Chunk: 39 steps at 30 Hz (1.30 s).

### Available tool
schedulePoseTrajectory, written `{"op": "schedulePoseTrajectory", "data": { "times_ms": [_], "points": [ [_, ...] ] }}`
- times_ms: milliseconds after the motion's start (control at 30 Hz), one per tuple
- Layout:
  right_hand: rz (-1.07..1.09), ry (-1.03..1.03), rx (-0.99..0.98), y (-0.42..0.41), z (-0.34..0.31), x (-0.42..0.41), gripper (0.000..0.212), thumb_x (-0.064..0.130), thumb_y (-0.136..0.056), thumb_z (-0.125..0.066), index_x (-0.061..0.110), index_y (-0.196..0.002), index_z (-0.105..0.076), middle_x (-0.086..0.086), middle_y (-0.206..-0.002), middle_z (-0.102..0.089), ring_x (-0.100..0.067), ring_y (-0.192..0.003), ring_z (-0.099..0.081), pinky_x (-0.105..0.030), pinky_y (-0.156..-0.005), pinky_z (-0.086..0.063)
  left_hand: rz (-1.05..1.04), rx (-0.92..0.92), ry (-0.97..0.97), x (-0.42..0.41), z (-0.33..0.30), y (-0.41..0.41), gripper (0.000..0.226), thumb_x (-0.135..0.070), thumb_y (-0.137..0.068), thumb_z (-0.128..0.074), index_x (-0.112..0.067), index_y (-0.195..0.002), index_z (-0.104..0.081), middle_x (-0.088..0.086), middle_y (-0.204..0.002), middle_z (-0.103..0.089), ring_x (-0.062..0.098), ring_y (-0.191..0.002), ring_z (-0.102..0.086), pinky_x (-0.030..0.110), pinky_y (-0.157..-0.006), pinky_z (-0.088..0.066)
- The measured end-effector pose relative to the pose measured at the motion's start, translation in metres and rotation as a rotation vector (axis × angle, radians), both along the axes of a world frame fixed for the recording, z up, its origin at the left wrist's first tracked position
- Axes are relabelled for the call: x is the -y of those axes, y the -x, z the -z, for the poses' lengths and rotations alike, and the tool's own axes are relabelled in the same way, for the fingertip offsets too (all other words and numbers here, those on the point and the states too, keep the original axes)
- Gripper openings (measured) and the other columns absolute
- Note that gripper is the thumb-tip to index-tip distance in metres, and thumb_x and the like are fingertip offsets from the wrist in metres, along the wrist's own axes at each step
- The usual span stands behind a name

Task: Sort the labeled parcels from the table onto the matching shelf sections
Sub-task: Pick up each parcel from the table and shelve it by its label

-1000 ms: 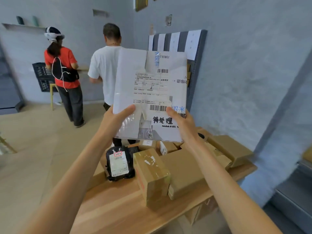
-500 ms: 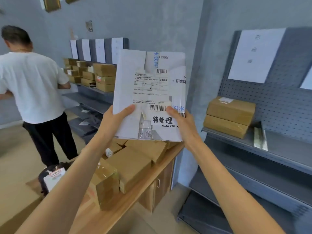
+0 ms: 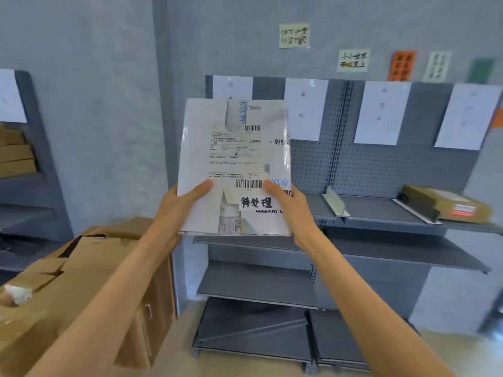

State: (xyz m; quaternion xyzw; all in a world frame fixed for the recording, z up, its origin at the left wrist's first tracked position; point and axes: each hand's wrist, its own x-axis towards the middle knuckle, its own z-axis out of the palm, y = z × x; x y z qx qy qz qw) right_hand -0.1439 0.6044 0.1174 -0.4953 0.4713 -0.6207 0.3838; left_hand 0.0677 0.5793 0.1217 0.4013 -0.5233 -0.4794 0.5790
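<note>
Moved: view swung right onto grey shelving (image 3: 381, 213).
Fingers: left hand (image 3: 179, 208), right hand (image 3: 291, 205) grip one white parcel (image 3: 234, 164) by its lower edge.
Count: one brown box (image 3: 446, 204) on shelf.

We hold both bare arms extended forward and upward, forearms rising from the frame's 7 and 5 o'clock corners toward the centre. Our left hand (image 3: 183, 206) grips the lower left edge of a white parcel (image 3: 234, 164), thumb laid across its front and pointing to 2 o'clock. Our right hand (image 3: 292, 206) grips the lower right edge, thumb on the front pointing to 10 o'clock. The remaining fingers are hidden behind it.
</note>
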Motion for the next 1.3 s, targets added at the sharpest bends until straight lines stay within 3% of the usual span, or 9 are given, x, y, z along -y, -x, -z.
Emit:
{"op": "schedulePoseTrajectory", "data": {
  "times_ms": [100,200,300,367,433,633,800,967,1300],
  "points": [
    [0.092,0.007,-0.034,0.041,-0.013,-0.029,0.070,0.055,-0.069,-0.076,0.022,-0.127,-0.059,0.003,-0.111,-0.072,-0.018,-0.099,-0.070,-0.044,-0.092,-0.055,0.109,-0.010,-0.012,-0.007,-0.008,0.042,0.052,-0.040,-0.077,-0.075,-0.021,-0.123,-0.060,0.000,-0.106,-0.072,0.021,-0.094,-0.069,0.035,-0.080,-0.056],
    [0.169,0.004,-0.034,0.073,-0.019,-0.050,0.088,0.063,-0.059,-0.077,0.020,-0.132,-0.054,0.002,-0.115,-0.070,-0.020,-0.102,-0.069,-0.045,-0.094,-0.053,0.178,-0.008,-0.014,-0.010,-0.015,0.080,0.053,-0.045,-0.073,-0.078,-0.023,-0.118,-0.060,0.002,-0.106,-0.071,0.023,-0.096,-0.068,0.039,-0.085,-0.055],
    [0.249,0.014,-0.030,0.098,-0.023,-0.064,0.085,0.064,-0.063,-0.078,0.022,-0.132,-0.053,0.002,-0.118,-0.069,-0.021,-0.103,-0.068,-0.046,-0.094,-0.053,0.244,-0.017,-0.009,-0.009,-0.021,0.113,0.050,-0.043,-0.077,-0.075,-0.020,-0.119,-0.060,-0.001,-0.101,-0.071,0.017,-0.088,-0.068,0.027,-0.069,-0.053],
    [0.283,0.039,-0.030,0.111,-0.025,-0.068,0.061,0.053,-0.072,-0.078,0.027,-0.123,-0.053,0.002,-0.116,-0.069,-0.020,-0.100,-0.069,-0.044,-0.091,-0.055,0.294,-0.035,-0.006,-0.005,-0.024,0.131,0.045,-0.038,-0.082,-0.071,-0.018,-0.120,-0.058,-0.003,-0.099,-0.069,0.013,-0.084,-0.067,0.022,-0.062,-0.050],
    [0.306,0.045,-0.027,0.124,-0.027,-0.065,0.044,0.041,-0.080,-0.076,0.029,-0.115,-0.051,0.001,-0.114,-0.069,-0.019,-0.097,-0.070,-0.042,-0.090,-0.056,0.336,-0.043,-0.012,0.002,-0.027,0.145,0.047,-0.037,-0.081,-0.072,-0.018,-0.122,-0.057,-0.001,-0.104,-0.069,0.015,-0.088,-0.066,0.024,-0.064,-0.051],
    [0.352,0.043,-0.029,0.149,-0.038,-0.039,0.052,0.036,-0.079,-0.077,0.024,-0.125,-0.056,0.002,-0.109,-0.072,-0.019,-0.094,-0.072,-0.043,-0.089,-0.057,0.402,-0.080,0.004,0.040,-0.034,0.175,0.048,-0.034,-0.080,-0.073,-0.017,-0.123,-0.059,0.002,-0.111,-0.069,0.021,-0.098,-0.067,0.033,-0.076,-0.054],
    [0.396,0.048,0.023,0.172,-0.036,-0.036,0.025,0.022,-0.086,-0.071,0.027,-0.108,-0.061,0.002,-0.103,-0.074,-0.016,-0.087,-0.073,-0.031,-0.078,-0.060,0.476,-0.084,0.008,0.063,-0.032,0.211,0.047,-0.035,-0.079,-0.075,-0.018,-0.121,-0.061,0.000,-0.109,-0.070,0.018,-0.096,-0.067,0.031,-0.077,-0.054],
    [0.491,0.047,0.036,0.207,-0.028,-0.046,0.031,0.023,-0.089,-0.066,0.021,-0.119,-0.060,0.001,-0.102,-0.075,-0.015,-0.083,-0.073,-0.027,-0.070,-0.059,0.558,-0.081,-0.031,0.068,-0.023,0.260,0.045,-0.034,-0.078,-0.076,-0.018,-0.117,-0.062,0.000,-0.107,-0.071,0.017,-0.095,-0.067,0.031,-0.076,-0.054],
    [0.622,0.049,-0.024,0.326,-0.017,-0.062,0.031,0.030,-0.083,-0.073,0.026,-0.112,-0.061,0.001,-0.102,-0.074,-0.017,-0.085,-0.073,-0.032,-0.076,-0.059,0.644,-0.038,-0.032,0.062,-0.017,0.392,0.051,-0.037,-0.075,-0.077,-0.017,-0.120,-0.062,0.001,-0.109,-0.071,0.019,-0.098,-0.067,0.037,-0.088,-0.054]
  ]
}}
